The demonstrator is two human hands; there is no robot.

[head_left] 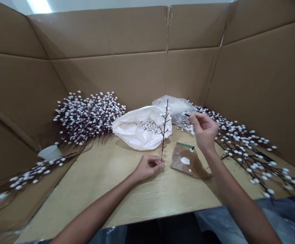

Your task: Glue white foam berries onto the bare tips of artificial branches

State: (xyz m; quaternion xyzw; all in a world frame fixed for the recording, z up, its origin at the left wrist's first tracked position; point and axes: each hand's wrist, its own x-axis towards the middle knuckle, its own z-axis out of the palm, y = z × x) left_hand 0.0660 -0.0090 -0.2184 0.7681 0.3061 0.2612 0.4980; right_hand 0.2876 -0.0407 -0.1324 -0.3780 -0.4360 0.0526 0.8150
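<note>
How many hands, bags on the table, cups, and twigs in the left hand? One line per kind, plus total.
Hands: 2 (left hand, right hand)
Bags: 2 (white bag, clear bag)
Cups: 1 (white cup)
Twigs in left hand: 1 (dark twig)
Total: 6

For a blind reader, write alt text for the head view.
A person's left hand holds a thin brown twig nearly upright; the right hand, raised, pinches a small dark piece. Behind is an open white bag of white berries, with white-berried branches on both sides.
</note>
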